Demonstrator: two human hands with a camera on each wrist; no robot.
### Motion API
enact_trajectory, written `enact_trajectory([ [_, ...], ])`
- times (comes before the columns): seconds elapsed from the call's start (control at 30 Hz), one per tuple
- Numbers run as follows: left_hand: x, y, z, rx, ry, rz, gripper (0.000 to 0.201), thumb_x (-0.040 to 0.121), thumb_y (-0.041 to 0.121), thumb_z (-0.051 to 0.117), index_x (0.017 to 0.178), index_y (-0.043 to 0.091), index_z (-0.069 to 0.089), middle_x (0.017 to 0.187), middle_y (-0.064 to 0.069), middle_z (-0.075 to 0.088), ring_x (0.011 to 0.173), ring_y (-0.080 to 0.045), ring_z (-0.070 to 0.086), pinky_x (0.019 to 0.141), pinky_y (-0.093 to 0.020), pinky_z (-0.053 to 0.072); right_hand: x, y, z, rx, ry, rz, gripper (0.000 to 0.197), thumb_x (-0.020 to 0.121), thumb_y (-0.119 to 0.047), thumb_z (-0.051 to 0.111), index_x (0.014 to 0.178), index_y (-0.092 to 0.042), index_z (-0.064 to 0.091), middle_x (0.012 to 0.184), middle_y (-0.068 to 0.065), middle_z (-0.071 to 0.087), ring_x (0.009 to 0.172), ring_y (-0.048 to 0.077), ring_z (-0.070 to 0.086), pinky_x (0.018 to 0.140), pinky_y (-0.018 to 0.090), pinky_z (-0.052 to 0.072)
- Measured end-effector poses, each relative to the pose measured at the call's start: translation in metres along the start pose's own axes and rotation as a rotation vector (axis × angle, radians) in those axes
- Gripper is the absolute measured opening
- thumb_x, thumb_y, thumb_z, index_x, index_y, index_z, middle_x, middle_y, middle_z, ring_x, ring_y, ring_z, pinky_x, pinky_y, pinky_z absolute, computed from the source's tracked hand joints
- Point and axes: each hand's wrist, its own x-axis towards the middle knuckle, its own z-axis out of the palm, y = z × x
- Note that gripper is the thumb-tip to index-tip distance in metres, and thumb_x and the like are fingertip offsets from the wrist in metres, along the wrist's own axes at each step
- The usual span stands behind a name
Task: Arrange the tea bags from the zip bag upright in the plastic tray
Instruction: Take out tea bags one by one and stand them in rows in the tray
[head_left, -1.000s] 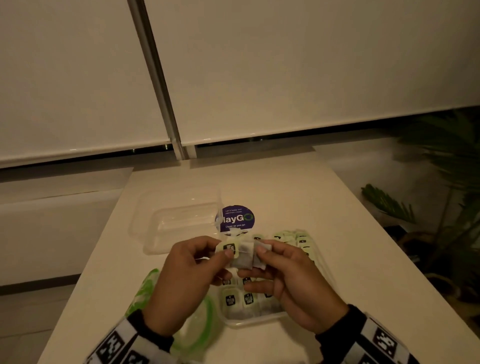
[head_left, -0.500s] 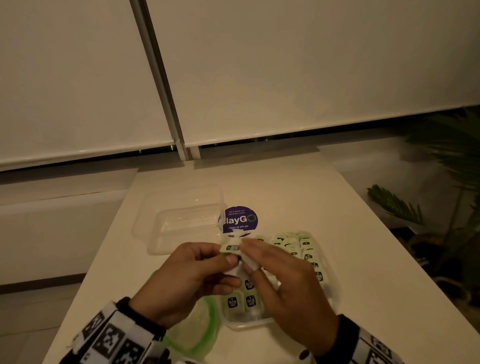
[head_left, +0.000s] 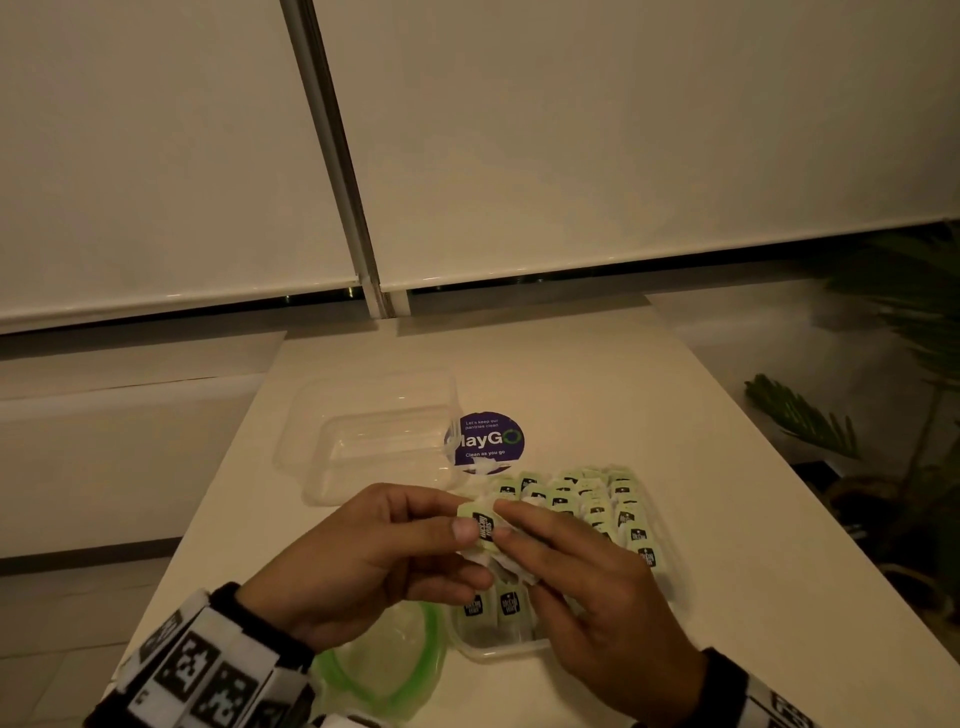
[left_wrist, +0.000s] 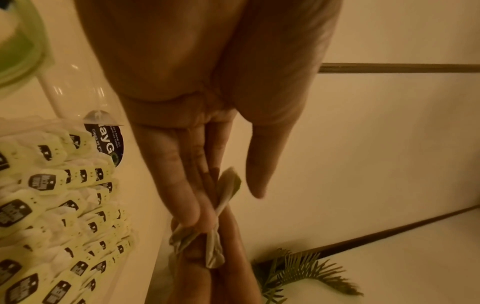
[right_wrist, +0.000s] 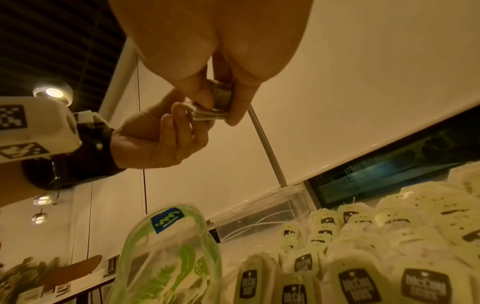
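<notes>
On the counter (head_left: 597, 374) my plastic tray (head_left: 498, 649) is nearly full of upright tea bags (head_left: 597, 512), tags up. At its 11 o'clock sits an empty clear tub (head_left: 374, 431); at its 8 o'clock lies the zip bag (head_left: 384, 660), seemingly almost emptied. My left hand (head_left: 363, 556) and right hand (head_left: 587, 587) hover over the tray, fingers pinching one tea bag (head_left: 485, 527) between them, tidying its tag. Next I judge it needs lowering upright into a gap near the tray's front.
</notes>
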Motion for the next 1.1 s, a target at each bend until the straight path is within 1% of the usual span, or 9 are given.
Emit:
enact_trajectory([
  [0.17,0.004,-0.001,0.006,0.219,0.176,0.078,0.019,0.086,-0.004,0.059,0.094,0.002,0.075,0.085,-0.02,0.068,0.068,-0.028,0.068,0.058,-0.03,0.056,-0.002,-0.002,-0.003,0.02,-0.036,0.067,0.041,0.083,-0.008,0.059,0.123,-0.012,0.066,0.139,-0.005,0.056,0.127,0.011,0.053,0.1,0.028,0.047],
  [0.27,0.007,-0.002,0.004,0.463,0.226,0.14,0.025,0.088,-0.004,0.057,0.092,0.011,0.077,0.081,-0.019,0.071,0.066,-0.025,0.067,0.06,-0.032,0.056,0.001,-0.008,-0.011,0.243,0.027,0.291,0.044,0.081,-0.013,0.061,0.123,-0.023,0.065,0.134,-0.015,0.057,0.125,0.011,0.054,0.094,0.024,0.05],
  [0.37,0.011,-0.001,0.006,0.726,0.177,0.146,0.023,0.089,0.007,0.06,0.098,0.022,0.075,0.08,-0.008,0.074,0.068,-0.02,0.069,0.067,-0.036,0.057,0.02,-0.004,-0.015,0.384,0.037,0.558,0.029,0.088,-0.023,0.064,0.117,-0.03,0.068,0.113,-0.017,0.066,0.108,0.009,0.062,0.083,0.026,0.054],
  [0.5,0.017,0.0,0.012,0.914,0.118,0.196,0.025,0.089,0.013,0.06,0.101,0.03,0.073,0.077,0.003,0.074,0.065,-0.011,0.07,0.063,-0.027,0.057,0.036,0.01,-0.018,0.258,-0.226,0.668,0.018,0.091,-0.02,0.067,0.105,-0.025,0.077,0.086,-0.017,0.071,0.078,-0.002,0.064,0.064,0.01,0.044],
  [0.57,0.022,0.0,0.015,0.948,0.103,0.228,0.024,0.088,0.013,0.062,0.104,0.03,0.071,0.08,0.0,0.072,0.065,-0.011,0.07,0.062,-0.025,0.056,0.038,0.014,-0.022,0.283,-0.239,0.696,0.016,0.088,-0.017,0.07,0.1,-0.023,0.078,0.077,-0.017,0.072,0.07,-0.004,0.063,0.063,0.01,0.043],
  [0.63,0.028,0.0,0.016,0.939,0.101,0.257,0.021,0.086,0.014,0.067,0.101,0.028,0.066,0.083,-0.005,0.068,0.065,-0.015,0.071,0.062,-0.029,0.056,0.039,0.019,-0.029,0.314,-0.208,0.717,0.013,0.085,-0.014,0.073,0.095,-0.021,0.079,0.076,-0.013,0.073,0.069,-0.002,0.064,0.067,0.014,0.046],
  [0.77,0.041,-0.004,0.018,0.836,0.086,0.273,0.023,0.078,0.018,0.078,0.093,0.022,0.062,0.08,-0.008,0.071,0.061,-0.02,0.069,0.06,-0.038,0.056,0.034,0.029,-0.042,0.265,-0.212,0.731,0.01,0.085,-0.013,0.073,0.083,-0.022,0.077,0.075,-0.001,0.073,0.068,0.008,0.065,0.067,0.03,0.055],
  [0.9,0.053,-0.013,0.022,0.774,0.09,0.291,0.019,0.077,0.018,0.079,0.09,0.016,0.065,0.074,-0.006,0.073,0.059,-0.024,0.069,0.058,-0.044,0.056,0.026,0.033,-0.049,0.286,-0.233,0.756,0.017,0.086,-0.011,0.071,0.077,-0.025,0.073,0.068,0.0,0.068,0.065,0.013,0.063,0.06,0.03,0.054],
  [1.1,0.07,-0.028,0.028,0.781,0.11,0.286,0.013,0.08,0.017,0.077,0.088,0.017,0.068,0.07,-0.004,0.071,0.062,-0.028,0.07,0.049,-0.029,0.052,0.016,0.041,-0.056,0.346,-0.251,0.84,0.01,0.088,-0.007,0.068,0.089,-0.015,0.074,0.068,-0.001,0.068,0.066,0.015,0.064,0.066,0.037,0.06],
])
